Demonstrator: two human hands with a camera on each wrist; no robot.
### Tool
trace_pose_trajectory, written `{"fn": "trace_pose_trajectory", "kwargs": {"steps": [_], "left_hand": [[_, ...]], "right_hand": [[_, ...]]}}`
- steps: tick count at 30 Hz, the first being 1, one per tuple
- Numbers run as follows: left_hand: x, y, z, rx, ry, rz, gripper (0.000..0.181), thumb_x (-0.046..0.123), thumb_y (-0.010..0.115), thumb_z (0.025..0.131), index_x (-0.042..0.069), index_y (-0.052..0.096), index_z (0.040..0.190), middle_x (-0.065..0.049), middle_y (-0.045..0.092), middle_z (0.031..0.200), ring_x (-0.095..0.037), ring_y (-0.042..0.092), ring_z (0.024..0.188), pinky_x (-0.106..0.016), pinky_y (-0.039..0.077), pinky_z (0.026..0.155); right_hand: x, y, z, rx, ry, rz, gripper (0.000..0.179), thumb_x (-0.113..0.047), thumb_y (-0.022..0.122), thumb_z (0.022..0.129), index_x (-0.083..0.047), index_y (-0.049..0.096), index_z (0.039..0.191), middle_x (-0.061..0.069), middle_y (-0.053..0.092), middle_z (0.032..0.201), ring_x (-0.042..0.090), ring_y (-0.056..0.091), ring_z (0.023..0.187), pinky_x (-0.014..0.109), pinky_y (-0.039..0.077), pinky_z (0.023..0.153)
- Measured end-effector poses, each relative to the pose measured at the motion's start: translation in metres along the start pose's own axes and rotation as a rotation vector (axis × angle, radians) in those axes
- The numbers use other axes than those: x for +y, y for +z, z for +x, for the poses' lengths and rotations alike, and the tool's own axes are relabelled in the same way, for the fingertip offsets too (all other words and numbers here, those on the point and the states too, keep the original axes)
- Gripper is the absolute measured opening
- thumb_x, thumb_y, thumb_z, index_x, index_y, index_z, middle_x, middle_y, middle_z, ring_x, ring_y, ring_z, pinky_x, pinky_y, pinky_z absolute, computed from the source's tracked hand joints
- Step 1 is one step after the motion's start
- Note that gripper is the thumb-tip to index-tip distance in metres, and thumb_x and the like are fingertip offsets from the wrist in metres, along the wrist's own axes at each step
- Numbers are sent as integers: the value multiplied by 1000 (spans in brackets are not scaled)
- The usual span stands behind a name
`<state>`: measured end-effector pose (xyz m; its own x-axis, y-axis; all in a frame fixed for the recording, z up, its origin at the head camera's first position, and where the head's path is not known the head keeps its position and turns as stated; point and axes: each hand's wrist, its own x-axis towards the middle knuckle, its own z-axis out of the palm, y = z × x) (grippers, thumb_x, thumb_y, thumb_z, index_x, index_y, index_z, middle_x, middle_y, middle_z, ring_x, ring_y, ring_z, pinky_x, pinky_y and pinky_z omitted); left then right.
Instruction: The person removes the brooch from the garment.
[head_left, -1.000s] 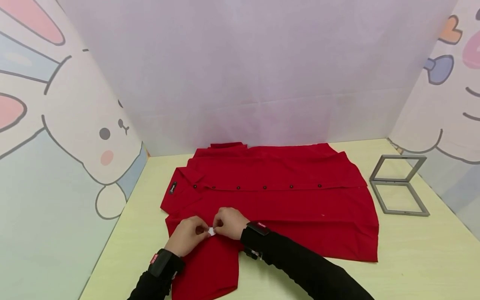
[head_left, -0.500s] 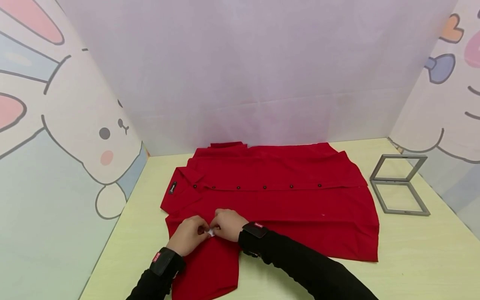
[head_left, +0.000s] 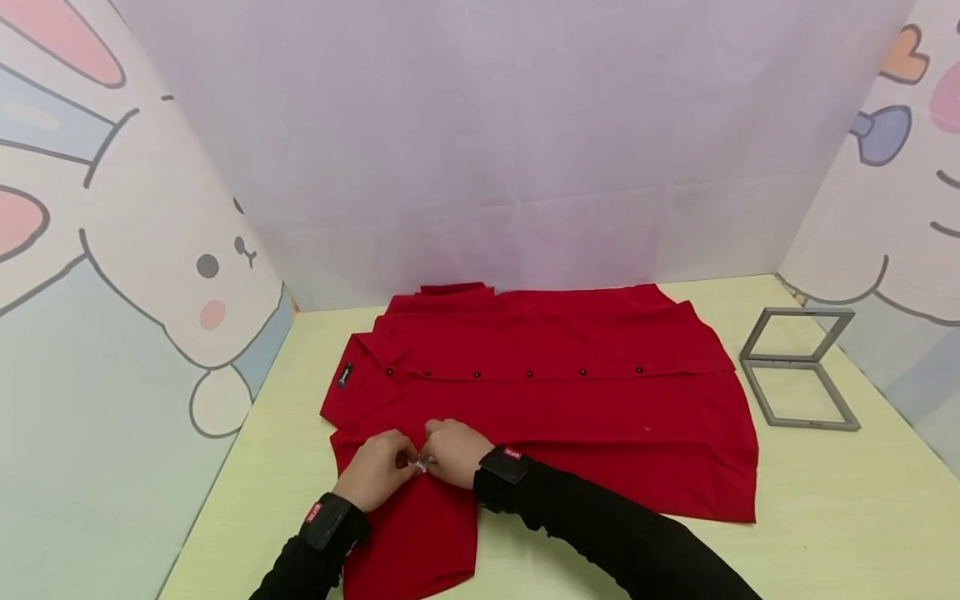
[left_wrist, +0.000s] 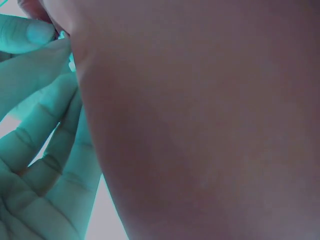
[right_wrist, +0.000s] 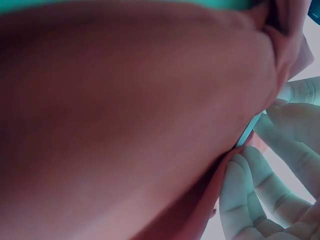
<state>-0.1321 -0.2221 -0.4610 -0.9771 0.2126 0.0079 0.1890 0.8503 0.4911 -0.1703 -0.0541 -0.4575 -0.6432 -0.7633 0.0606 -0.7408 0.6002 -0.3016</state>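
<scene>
A red button-up shirt (head_left: 540, 408) lies spread on the table, its collar to the left and dark buttons along the middle. Over its near sleeve, the left hand (head_left: 375, 471) and right hand (head_left: 453, 452) meet fingertip to fingertip. Between them they pinch a small white piece (head_left: 422, 467), mostly covered by fingers, so its kind is not clear. In the left wrist view, the shirt cloth (left_wrist: 200, 120) blocks much of the scene. A pale narrow strip of the piece (right_wrist: 250, 130) shows beside the fingers and red cloth in the right wrist view.
A grey hinged double frame (head_left: 798, 367) stands on the right side of the pale yellow table (head_left: 840, 508). A plain white wall (head_left: 517, 150) rises behind the shirt, with cartoon-printed walls (head_left: 142, 317) at both sides.
The right hand has shifted slightly left and down, closer to the left hand. Less of the white piece shows between the fingers. The shirt lies as before.
</scene>
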Motion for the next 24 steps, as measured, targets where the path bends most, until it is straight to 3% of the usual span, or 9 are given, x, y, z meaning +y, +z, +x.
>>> {"fn": "trace_pose_trajectory", "kwargs": {"steps": [7,16,24], "left_hand": [[0,0,0,1,-5,-3,10,5,77,81,10,69,82,3,62,83,-9,54,74,-23,48,65],[-2,2,-1,27,6,22,12,7,78,80,9,68,86,2,59,84,-8,50,73,-21,46,64],[-3,1,1,23,0,58,19,10,82,78,7,70,93,0,59,90,-9,51,77,-24,50,68]], "right_hand": [[1,1,0,7,-9,-11,14,-17,69,91,-18,80,99,-4,57,82,9,51,70,12,37,66],[2,2,1,28,-72,-98,14,-19,69,91,-22,80,100,-4,59,83,9,48,68,13,33,63],[5,2,3,-5,-121,-126,15,-18,68,92,-22,79,103,-3,58,82,8,42,65,13,31,62]]}}
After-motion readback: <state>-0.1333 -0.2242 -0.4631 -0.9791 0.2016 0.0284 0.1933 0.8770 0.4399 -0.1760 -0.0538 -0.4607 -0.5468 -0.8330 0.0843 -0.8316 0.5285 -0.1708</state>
